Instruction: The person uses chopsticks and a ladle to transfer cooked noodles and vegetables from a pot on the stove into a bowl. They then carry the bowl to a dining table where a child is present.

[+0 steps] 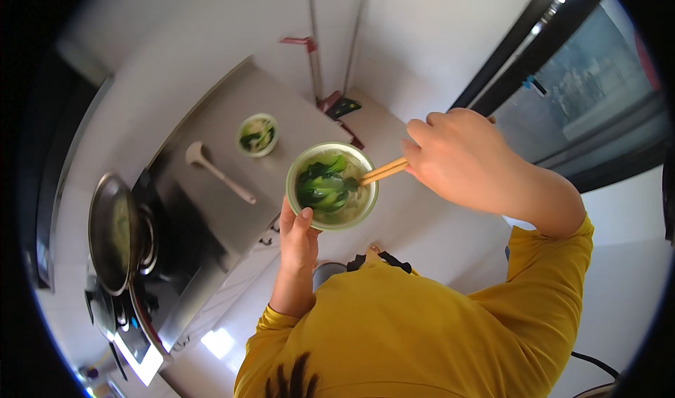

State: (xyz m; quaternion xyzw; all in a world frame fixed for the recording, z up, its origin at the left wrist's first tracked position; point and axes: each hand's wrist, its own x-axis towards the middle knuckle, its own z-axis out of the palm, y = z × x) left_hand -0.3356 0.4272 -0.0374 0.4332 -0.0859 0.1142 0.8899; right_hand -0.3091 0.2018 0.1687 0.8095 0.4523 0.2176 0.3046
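Observation:
My left hand (300,234) grips the lower left rim of a white bowl with a green edge (332,226), its thumb over the lip. Inside the bowl, dark leafy greens (324,184) lie on pale noodles (364,200) in clear broth. My right hand (453,158) holds a pair of wooden chopsticks (387,170) from the right side. Their tips reach into the bowl, at the right end of the greens. The bowl is held above the floor, just off the counter's front edge.
On the counter (287,102) stand a smaller bowl of greens (258,135) and, beside it, a pale ladle (219,174). A frying pan (113,234) with food sits over the black stove (184,240) at left. Brooms (315,55) lean at the wall; a dark-framed glass door (575,81) is at right.

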